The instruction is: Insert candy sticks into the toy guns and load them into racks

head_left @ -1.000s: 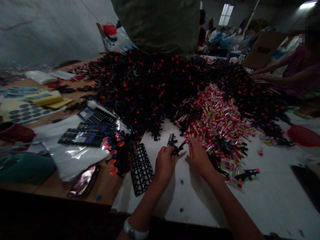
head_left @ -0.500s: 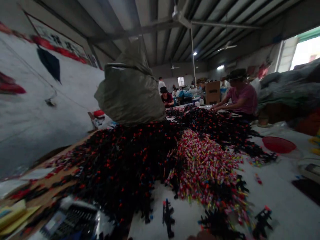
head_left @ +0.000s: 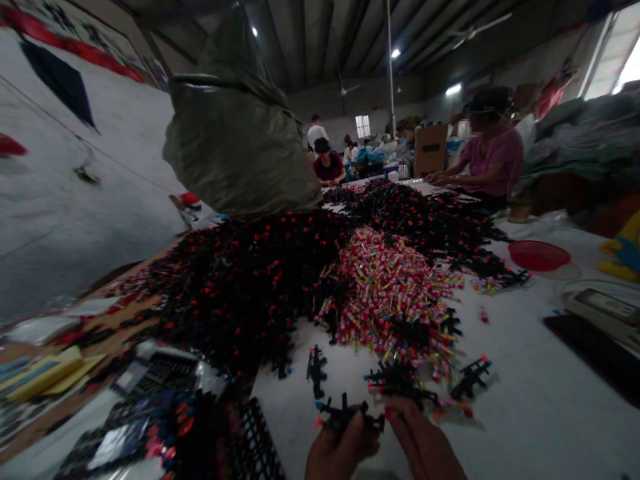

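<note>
Much looks left to us: a gun pile (head_left: pixel 235 287) spreads toward the left edge of the worktop (head_left: pixel 530 380), a tube pile (head_left: pixel 390 293) beside it, with just one gun (head_left: pixel 346 415) in hand. Toward the near edge, our left hand (head_left: pixel 337 447) pinches that gun roughly level; our right hand (head_left: pixel 423 440) angles in at its end, though blur keeps us from telling whether it grips anything.

1. Nearest toy gun (head_left: pixel 344 414): black plastic, mostly matt.
2. Heaped toy guns (head_left: pixel 225 287): black plastic, dull.
3. Small tubes (head_left: pixel 385 287): glossy plastic.
4. Large sack (head_left: pixel 240 147): creased sheeting, low sheen.
5. Basin (head_left: pixel 540 256): red plastic.
6. Box (head_left: pixel 430 152): matt cardboard.
7. Counter (head_left: pixel 530 380): smooth, white, matt covering.
</note>
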A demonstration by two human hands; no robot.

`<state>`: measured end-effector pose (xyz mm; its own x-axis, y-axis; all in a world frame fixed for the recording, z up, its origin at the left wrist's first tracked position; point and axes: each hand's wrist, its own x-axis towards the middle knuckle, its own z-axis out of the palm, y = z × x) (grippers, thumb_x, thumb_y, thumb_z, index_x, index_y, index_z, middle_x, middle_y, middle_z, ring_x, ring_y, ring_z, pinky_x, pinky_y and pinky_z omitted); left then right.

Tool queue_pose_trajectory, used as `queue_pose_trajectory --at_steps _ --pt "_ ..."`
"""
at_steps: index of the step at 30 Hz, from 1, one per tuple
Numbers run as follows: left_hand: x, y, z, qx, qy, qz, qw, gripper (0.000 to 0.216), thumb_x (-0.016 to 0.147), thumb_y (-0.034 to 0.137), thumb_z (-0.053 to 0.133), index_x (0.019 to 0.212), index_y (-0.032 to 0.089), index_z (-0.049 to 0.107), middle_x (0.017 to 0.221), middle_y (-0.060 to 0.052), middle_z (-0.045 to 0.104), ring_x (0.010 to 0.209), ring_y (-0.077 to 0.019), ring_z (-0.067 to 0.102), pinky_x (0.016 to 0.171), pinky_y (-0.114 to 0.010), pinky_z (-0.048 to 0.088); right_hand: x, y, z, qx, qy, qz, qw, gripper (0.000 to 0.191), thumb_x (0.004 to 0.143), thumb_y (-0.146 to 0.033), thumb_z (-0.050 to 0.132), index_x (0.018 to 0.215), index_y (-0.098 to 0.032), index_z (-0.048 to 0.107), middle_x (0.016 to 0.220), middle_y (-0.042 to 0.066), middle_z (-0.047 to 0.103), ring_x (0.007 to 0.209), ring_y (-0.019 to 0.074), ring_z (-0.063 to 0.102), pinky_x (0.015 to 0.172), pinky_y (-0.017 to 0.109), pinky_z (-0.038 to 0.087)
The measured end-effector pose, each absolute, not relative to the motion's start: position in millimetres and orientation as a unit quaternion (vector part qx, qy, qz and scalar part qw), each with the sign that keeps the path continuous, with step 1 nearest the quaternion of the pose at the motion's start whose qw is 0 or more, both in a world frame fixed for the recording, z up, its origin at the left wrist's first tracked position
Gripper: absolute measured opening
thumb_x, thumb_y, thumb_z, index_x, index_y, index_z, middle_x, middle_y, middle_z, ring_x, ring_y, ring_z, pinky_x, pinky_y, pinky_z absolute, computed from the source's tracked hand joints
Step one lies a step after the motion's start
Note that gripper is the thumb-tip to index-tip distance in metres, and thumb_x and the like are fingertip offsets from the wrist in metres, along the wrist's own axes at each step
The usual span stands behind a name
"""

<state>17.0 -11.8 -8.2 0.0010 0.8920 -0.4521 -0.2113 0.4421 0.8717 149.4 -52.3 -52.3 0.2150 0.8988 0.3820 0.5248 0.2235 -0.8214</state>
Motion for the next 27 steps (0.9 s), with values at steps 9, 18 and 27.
queue_pose_trajectory --at_steps 9,18,27 --pt "23 -28 20 0.402 0.505 0.407 0.646 0.029 0.074 0.037 0.069 0.090 0.013 0.069 0.084 -0.008 0.073 0.073 -0.0174 0.066 0.077 -0.031 0.051 167 -74 -25 -0.579 -0.561 0.324 0.495 0.022 0.095 -0.034 0.040 0.102 -0.022 0.057 0.085 0.001 0.062 0.076 0.0128 0.058 0.072 0.022 0.046" --pt "11 -39 10 0.373 0.522 0.418 0.643 0.028 0.073 0.035 0.070 0.089 0.012 0.068 0.078 -0.007 0.072 0.069 -0.0161 0.065 0.073 -0.030 0.051 162 -72 -23 -0.586 -0.566 0.320 0.483 0.020 0.094 -0.032 0.043 0.102 -0.021 0.059 0.082 0.000 0.060 0.074 0.0117 0.057 0.068 0.022 0.045" --pt "5 -39 -1 0.324 0.531 0.440 0.647 0.026 0.069 0.033 0.072 0.083 0.012 0.067 0.073 -0.005 0.070 0.062 -0.0145 0.063 0.065 -0.028 0.052 154 -70 -33 -0.543 -0.656 0.262 0.454 0.017 0.094 -0.025 0.044 0.101 -0.019 0.058 0.092 0.004 0.065 0.085 0.0139 0.061 0.076 0.024 0.048"
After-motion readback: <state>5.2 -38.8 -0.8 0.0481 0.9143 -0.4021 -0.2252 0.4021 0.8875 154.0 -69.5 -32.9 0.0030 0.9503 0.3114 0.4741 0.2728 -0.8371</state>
